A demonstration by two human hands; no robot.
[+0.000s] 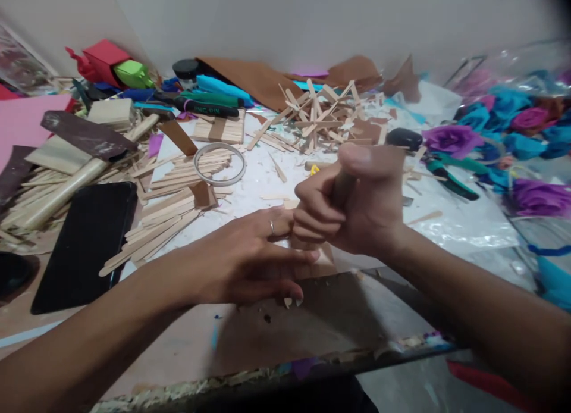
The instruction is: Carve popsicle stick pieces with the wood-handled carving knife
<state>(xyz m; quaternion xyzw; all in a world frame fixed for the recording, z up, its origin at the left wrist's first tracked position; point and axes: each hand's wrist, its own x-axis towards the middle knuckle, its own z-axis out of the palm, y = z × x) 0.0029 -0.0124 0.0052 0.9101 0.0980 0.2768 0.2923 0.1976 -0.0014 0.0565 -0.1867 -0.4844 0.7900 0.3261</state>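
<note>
My left hand (250, 252) lies stretched out over a small flat wooden piece (328, 261) near the table's front, its fingers apart and pressing on it. A ring is on one finger. Above and right of it, my right hand (352, 202) is a fist with the thumb on top. It is wrapped round a greyish-brown rounded stick or handle (342, 187). The lower end of that stick is hidden behind my fingers, and the hand is slightly blurred. Pale wood chips (289, 302) lie just below my left fingertips.
Popsicle sticks (160, 228) lie left, with a tape roll (219, 180) on some. Beside them is a black phone (87, 246). A stick pile (316, 118) stands behind. Pliers (455, 178) and paper flowers (452, 139) are at the right.
</note>
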